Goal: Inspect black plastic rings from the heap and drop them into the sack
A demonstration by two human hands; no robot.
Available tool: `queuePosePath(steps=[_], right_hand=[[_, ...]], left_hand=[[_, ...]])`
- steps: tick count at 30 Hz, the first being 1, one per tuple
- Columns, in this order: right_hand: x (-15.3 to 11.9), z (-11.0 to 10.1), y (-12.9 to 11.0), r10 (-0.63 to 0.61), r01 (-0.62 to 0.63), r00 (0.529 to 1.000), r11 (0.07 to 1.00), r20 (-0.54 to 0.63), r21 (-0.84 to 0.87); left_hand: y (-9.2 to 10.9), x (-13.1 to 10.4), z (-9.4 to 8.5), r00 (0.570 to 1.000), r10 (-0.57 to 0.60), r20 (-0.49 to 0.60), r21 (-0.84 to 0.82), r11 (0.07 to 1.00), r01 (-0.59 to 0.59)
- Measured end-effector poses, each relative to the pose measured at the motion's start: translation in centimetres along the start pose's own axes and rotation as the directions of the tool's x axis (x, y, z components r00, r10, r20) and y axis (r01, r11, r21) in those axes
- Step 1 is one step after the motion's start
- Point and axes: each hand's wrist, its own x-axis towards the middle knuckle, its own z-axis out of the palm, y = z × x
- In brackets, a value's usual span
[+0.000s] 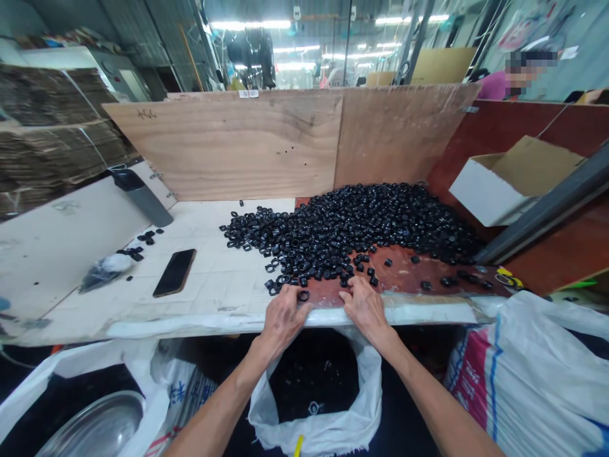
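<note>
A large heap of small black plastic rings [361,222] covers the right-centre of the worktop. At its front edge, my left hand [284,317] rests with bent fingers and the thumb apart. One loose black ring [303,296] lies right beside its fingertips. My right hand [366,312] is a short way to the right, thumb and fingers apart, its fingertips at a few black pieces [344,281]. Below the table edge, between my forearms, a white woven sack [321,431] hangs open. Its inside is dark, with some pieces faintly visible.
On the worktop [214,279] lie a phone [175,273] and a small plastic bag [107,270]. A grey scoop [145,200] leans at the left wall. Wooden boards [238,146] close the back. A white carton [499,184] and metal bar stand right. More sacks [533,374] flank me; a person [495,82] is beyond.
</note>
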Motion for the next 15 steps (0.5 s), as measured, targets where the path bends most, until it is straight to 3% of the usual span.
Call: queuePosePath(steps=[4,9,12,15], right_hand=[[1.1,1.6,0.0,-0.030,0.031,1.000,0.993,0.009,-0.114],[1.4,2.7,-0.6,-0.078,0.077,0.997,0.990,0.001,-0.114],[1.6,2.9,-0.7,-0.210,0.210,0.978,0.977,-0.011,0.025],[1.3,3.3,-1.0,-0.334,0.340,0.940,0.895,-0.072,0.290]], left_hand=[[0.4,1.2,2.1,0.997,0.075,-0.001,0.051,0.996,-0.075],[0.5,1.1,2.1,0.990,0.129,-0.059,-0.088,0.987,-0.134],[0.2,1.0,1.8,0.994,0.065,-0.090,-0.235,0.968,-0.085],[-0.1,1.0,1.8,0.996,0.040,-0.085,-0.386,0.920,-0.070]])
